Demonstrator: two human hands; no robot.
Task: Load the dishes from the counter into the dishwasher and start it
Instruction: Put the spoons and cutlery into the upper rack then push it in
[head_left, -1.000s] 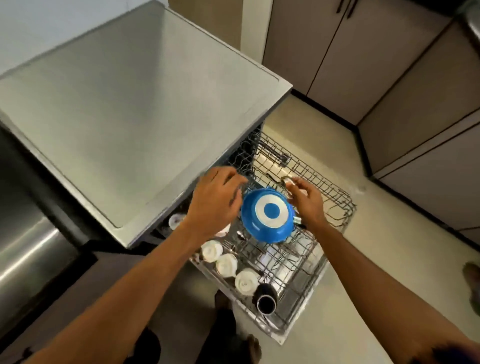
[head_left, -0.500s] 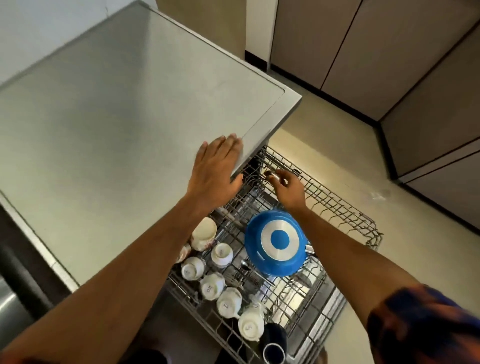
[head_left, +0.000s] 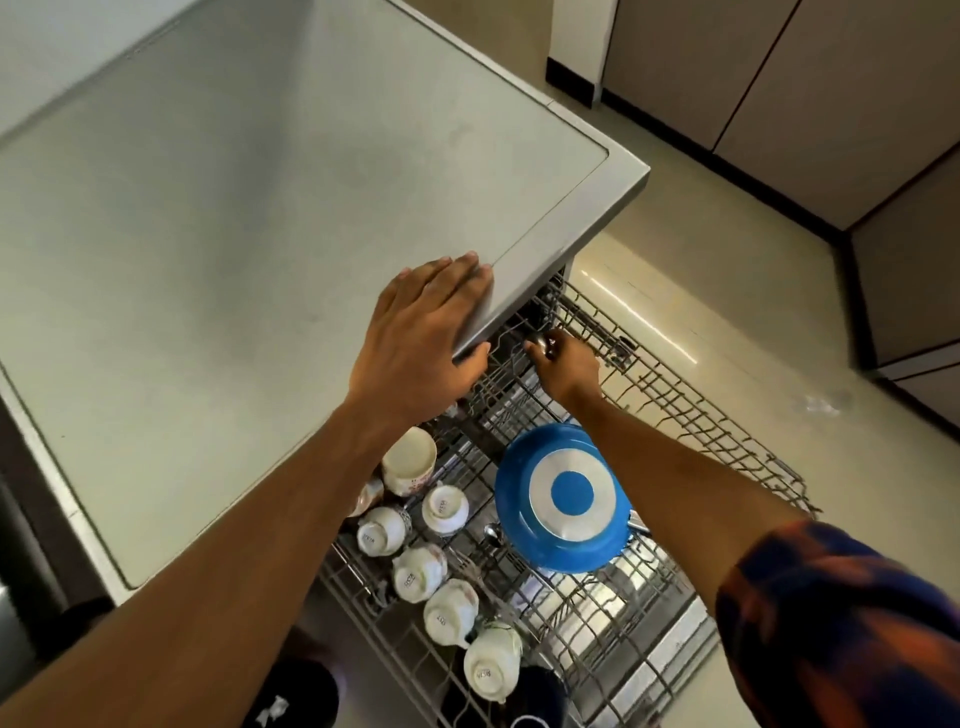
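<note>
The dishwasher's wire rack (head_left: 727, 431) is pulled out below the steel counter (head_left: 234, 234). A blue bowl (head_left: 563, 496) lies upside down in the rack. Several white cups (head_left: 452, 613) stand upside down in a row along the rack's left side, with a larger cream mug (head_left: 410, 460) behind them. My left hand (head_left: 421, 338) rests flat on the counter's front edge, fingers together, thumb under the lip. My right hand (head_left: 563, 364) reaches into the rack's far end under the counter and pinches a small shiny metal piece (head_left: 540, 340), which looks like a spoon.
A dark cup (head_left: 530, 719) sits at the rack's near end. Beige floor (head_left: 753, 291) lies beyond the rack. Grey cabinet doors (head_left: 779, 93) line the far and right walls. A steel appliance front (head_left: 21, 597) shows at the left edge.
My left hand moved from the blue bowl up onto the counter edge. My right hand reached deeper into the rack's far end. The view shifted closer over the rack.
</note>
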